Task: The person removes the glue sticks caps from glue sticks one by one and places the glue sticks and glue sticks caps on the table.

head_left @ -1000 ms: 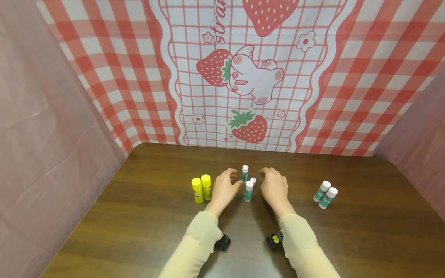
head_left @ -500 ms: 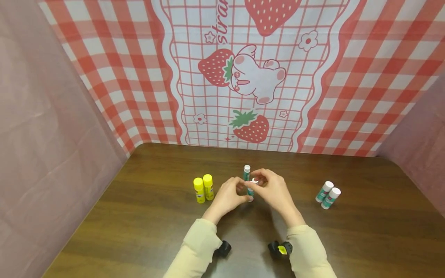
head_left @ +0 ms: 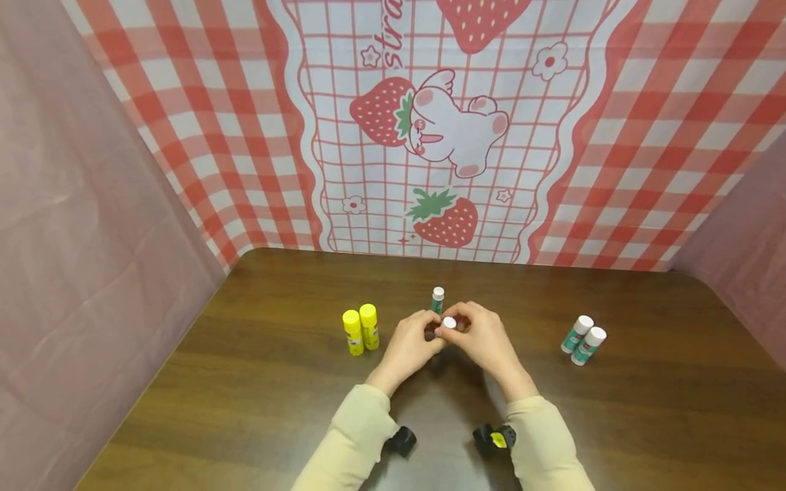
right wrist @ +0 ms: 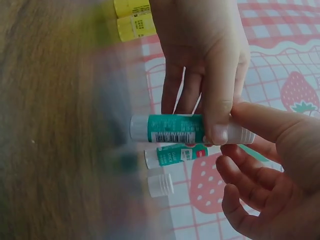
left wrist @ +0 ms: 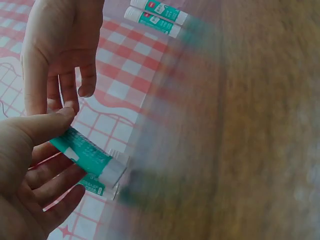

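I find left grip and right grip pinching one glue stick; a sideways slip could topple the far stick.

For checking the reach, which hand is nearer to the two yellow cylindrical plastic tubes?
Left. The left hand is just right of the yellow tubes; the right hand is farther right.

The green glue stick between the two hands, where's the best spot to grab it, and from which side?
I'd pinch the green glue stick around its green middle, with the left hand coming from the person's left. It's a straight, round tube held roughly upright, so thumb and fingers can press opposite sides. That leaves the white top for the right hand to pinch.
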The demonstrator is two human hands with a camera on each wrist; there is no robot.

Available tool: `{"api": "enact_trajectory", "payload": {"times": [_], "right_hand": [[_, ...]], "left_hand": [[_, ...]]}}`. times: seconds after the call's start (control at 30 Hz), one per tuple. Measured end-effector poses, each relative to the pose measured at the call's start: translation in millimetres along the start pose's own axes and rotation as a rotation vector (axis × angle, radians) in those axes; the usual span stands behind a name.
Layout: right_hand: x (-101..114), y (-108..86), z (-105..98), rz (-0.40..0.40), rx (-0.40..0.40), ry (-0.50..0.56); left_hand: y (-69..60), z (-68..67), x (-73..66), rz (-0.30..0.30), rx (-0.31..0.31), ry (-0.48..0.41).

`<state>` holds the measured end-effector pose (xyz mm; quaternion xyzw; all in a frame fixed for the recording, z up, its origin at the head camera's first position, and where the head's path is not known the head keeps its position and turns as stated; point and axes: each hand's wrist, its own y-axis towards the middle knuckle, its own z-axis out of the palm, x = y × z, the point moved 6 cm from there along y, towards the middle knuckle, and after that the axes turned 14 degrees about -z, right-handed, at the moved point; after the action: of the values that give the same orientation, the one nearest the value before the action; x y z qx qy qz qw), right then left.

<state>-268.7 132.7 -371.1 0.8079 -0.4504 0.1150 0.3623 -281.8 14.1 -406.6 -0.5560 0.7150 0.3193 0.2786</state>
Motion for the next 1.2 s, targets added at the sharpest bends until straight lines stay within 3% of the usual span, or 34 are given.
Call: {"api": "enact_trajectory", "payload": {"times": [0.23, 0.6, 1.2], "right_hand": [[-2, 0.7, -4, 0.024, 0.005, 0.039], [-11, 1.0, -8, 0.086, 0.029, 0.122], [-15, -1.8, -11, 0.017, 0.039, 0.121]], "left_hand": [[-0.6, -3.9, -0.4, 0.011, -0.048, -0.011], [0.0, -11.1, -0.7, -0.001, -0.062, -0.043], [-0.5, -11.5, -1.7, 0.003, -0.051, -0.046]]}}
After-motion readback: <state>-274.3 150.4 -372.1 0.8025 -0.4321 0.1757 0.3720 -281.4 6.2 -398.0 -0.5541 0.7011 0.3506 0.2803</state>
